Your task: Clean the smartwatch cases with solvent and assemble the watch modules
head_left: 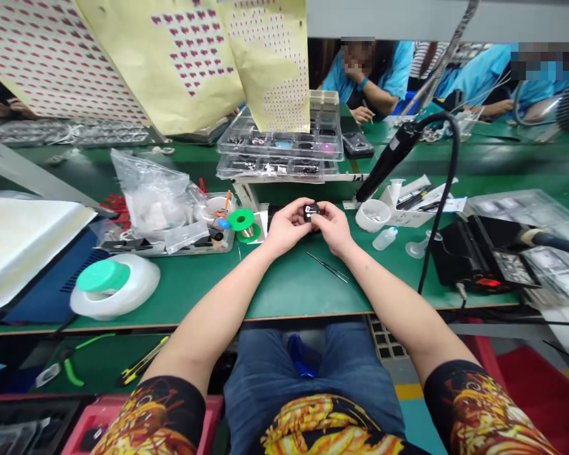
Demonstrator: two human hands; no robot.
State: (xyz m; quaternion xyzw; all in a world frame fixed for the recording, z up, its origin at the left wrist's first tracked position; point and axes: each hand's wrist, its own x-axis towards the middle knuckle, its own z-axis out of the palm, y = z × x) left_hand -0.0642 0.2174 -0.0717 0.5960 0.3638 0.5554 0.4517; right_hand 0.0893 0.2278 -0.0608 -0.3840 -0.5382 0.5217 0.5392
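Between my two hands, above the green bench (pixel 284 287), is a small black device (pixel 309 211) with a red and white mark and a pale round spot. My left hand (pixel 289 226) grips it from the left with curled fingers. From the other side my right hand (pixel 333 229) pinches it, thumb on its front. The device's underside and some fingertips are hidden. Just below my right hand a pair of tweezers (pixel 327 266) lies on the bench. A green spool of solder wire (pixel 243 225) stands left of my left hand.
Right of my hands are a white cup (pixel 373 215), a dropper bottle (pixel 385 238) and a black soldering station (pixel 483 253). A tray with plastic bags (pixel 159 202) and a green-capped bottle (pixel 115 284) stand left. Parts boxes (pixel 284 148) sit on the shelf; people work opposite.
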